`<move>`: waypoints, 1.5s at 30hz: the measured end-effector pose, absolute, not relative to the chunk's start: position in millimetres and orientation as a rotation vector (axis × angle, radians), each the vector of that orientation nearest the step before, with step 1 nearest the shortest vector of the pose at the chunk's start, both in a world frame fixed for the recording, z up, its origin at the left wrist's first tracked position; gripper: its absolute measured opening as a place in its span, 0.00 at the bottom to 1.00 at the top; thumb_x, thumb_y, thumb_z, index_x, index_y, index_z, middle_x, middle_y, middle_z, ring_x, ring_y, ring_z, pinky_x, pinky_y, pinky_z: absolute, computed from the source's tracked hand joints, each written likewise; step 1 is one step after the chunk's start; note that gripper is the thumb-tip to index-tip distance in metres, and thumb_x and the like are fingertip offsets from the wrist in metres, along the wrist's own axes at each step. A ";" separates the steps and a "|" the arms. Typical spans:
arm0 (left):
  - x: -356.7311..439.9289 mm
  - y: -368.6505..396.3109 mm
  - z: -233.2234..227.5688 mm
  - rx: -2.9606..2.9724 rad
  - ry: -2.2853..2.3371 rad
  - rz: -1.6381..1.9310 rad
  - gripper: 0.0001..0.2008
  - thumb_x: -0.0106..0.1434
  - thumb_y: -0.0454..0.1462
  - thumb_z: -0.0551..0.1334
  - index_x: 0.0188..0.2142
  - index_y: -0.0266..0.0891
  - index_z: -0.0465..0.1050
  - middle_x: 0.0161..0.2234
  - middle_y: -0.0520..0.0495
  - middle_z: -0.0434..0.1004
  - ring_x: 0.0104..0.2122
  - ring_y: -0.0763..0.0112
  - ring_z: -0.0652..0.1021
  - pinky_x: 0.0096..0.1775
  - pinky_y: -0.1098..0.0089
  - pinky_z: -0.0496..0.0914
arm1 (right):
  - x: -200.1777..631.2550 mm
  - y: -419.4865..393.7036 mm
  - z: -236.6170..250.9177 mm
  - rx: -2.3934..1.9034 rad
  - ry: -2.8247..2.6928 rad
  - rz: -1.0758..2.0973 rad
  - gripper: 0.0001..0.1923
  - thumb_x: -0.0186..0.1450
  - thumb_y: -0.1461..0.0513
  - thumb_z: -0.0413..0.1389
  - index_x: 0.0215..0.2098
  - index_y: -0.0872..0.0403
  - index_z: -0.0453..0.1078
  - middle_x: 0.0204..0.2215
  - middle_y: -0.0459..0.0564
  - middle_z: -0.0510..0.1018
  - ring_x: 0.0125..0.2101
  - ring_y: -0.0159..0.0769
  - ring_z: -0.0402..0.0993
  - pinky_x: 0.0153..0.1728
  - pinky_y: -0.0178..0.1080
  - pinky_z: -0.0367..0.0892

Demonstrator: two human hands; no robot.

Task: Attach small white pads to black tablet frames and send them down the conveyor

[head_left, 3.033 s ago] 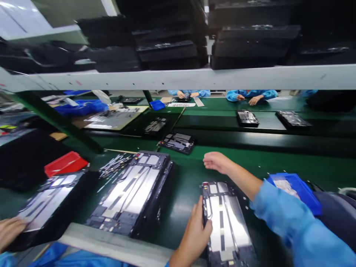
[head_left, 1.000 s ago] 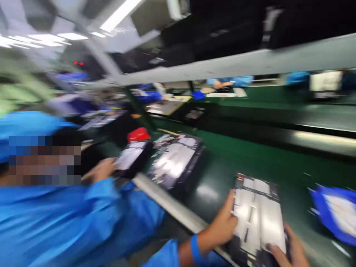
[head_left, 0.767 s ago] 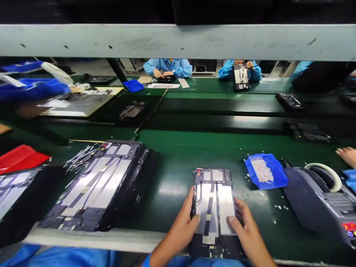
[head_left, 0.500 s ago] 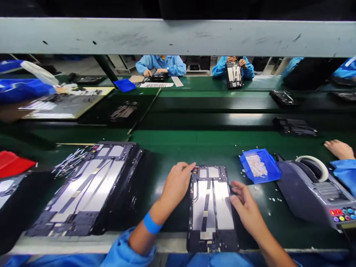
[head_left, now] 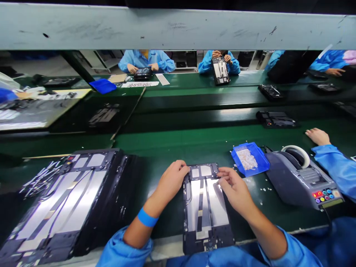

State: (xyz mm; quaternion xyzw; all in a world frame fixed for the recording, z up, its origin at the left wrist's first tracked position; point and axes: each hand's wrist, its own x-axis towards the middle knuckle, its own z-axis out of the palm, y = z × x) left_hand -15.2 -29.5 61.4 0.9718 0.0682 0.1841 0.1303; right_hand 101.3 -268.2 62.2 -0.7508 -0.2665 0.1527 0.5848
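An opened tablet (head_left: 215,202), its silver battery panels and dark flat cables showing, lies face-up in front of me, its lower end at the table's front edge. My left hand (head_left: 174,180) grips its top left corner, fingers bent and thumb on the edge. On the opposite side, my right hand (head_left: 235,187) holds the upper right edge, with the fingertips near the corner and the thumb just below. The undersides of my fingers are hidden. Left of me lies a stack of similar opened tablets (head_left: 66,207).
A blue tray (head_left: 263,167) of small pale pieces stands beside a grey tape dispenser (head_left: 289,185). Thin strips (head_left: 41,178) lie beyond the stack. A co-worker's hand (head_left: 318,136) rests at right. Across the line, another person holds a tablet (head_left: 220,70). A metal beam (head_left: 178,29) crosses above.
My right hand has moved up along the tablet's right edge to near its top corner. My left hand stays at the top left corner, its fingers more bent. The camera view has shifted right.
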 end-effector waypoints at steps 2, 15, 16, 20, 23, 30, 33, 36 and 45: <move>-17.0 -29.0 56.1 2.758 0.193 0.618 0.10 0.67 0.29 0.57 0.39 0.41 0.77 0.40 0.45 0.76 0.39 0.64 0.75 0.41 0.67 0.72 | 109.1 -243.1 73.6 -1.737 -0.726 0.419 0.15 0.70 0.57 0.54 0.51 0.53 0.75 0.41 0.52 0.83 0.38 0.38 0.78 0.42 0.40 0.72; -28.8 -26.7 35.2 2.383 0.008 0.942 0.12 0.68 0.30 0.57 0.35 0.44 0.78 0.41 0.45 0.82 0.42 0.67 0.81 0.44 0.67 0.77 | 125.7 -160.2 73.9 -1.677 -1.006 0.895 0.03 0.63 0.66 0.59 0.31 0.56 0.75 0.23 0.41 0.75 0.25 0.28 0.68 0.26 0.30 0.60; -30.1 -28.5 36.0 2.326 0.039 0.932 0.11 0.68 0.30 0.57 0.35 0.43 0.78 0.40 0.45 0.82 0.41 0.67 0.82 0.44 0.67 0.77 | 125.4 -161.2 74.5 -1.694 -1.012 0.882 0.03 0.63 0.65 0.59 0.31 0.56 0.75 0.23 0.41 0.75 0.25 0.28 0.68 0.26 0.30 0.59; -35.7 -37.5 37.6 2.112 0.242 0.850 0.07 0.66 0.32 0.59 0.34 0.42 0.76 0.38 0.45 0.82 0.40 0.65 0.82 0.44 0.65 0.77 | 119.8 -163.0 75.4 -1.753 -1.012 0.809 0.03 0.63 0.66 0.59 0.33 0.55 0.75 0.26 0.42 0.78 0.26 0.28 0.70 0.27 0.30 0.61; -36.0 -43.1 33.6 1.995 0.366 0.812 0.05 0.65 0.35 0.62 0.32 0.41 0.75 0.37 0.45 0.81 0.39 0.65 0.82 0.44 0.65 0.77 | 115.5 -163.3 74.1 -1.746 -1.025 0.796 0.05 0.63 0.66 0.59 0.37 0.54 0.76 0.29 0.43 0.80 0.28 0.29 0.73 0.28 0.30 0.62; -28.0 -51.4 27.0 1.719 0.490 0.767 0.05 0.61 0.36 0.65 0.38 0.40 0.75 0.38 0.45 0.81 0.39 0.66 0.82 0.42 0.67 0.76 | 115.3 -161.7 75.0 -1.714 -0.969 0.846 0.02 0.61 0.65 0.59 0.34 0.55 0.74 0.27 0.42 0.78 0.26 0.29 0.71 0.26 0.30 0.61; -25.7 -55.3 32.9 1.588 0.549 0.691 0.08 0.60 0.37 0.65 0.39 0.39 0.73 0.36 0.46 0.82 0.36 0.67 0.82 0.39 0.68 0.77 | 113.4 -161.4 75.1 -1.728 -0.957 0.799 0.04 0.61 0.67 0.58 0.34 0.54 0.74 0.28 0.42 0.79 0.27 0.29 0.71 0.27 0.30 0.63; -23.4 -57.8 38.6 1.514 0.593 0.665 0.09 0.59 0.38 0.66 0.38 0.39 0.73 0.34 0.47 0.82 0.35 0.67 0.82 0.38 0.68 0.77 | 108.5 -163.3 70.9 -1.782 -1.023 0.636 0.04 0.63 0.67 0.58 0.35 0.53 0.75 0.30 0.43 0.80 0.29 0.30 0.73 0.32 0.32 0.66; -26.9 -62.5 39.7 1.733 0.735 0.830 0.07 0.60 0.35 0.64 0.39 0.40 0.76 0.33 0.48 0.83 0.34 0.66 0.83 0.38 0.68 0.78 | 91.5 -173.5 57.2 -2.013 -1.410 -0.019 0.05 0.71 0.62 0.58 0.41 0.52 0.77 0.38 0.53 0.83 0.41 0.42 0.78 0.46 0.41 0.68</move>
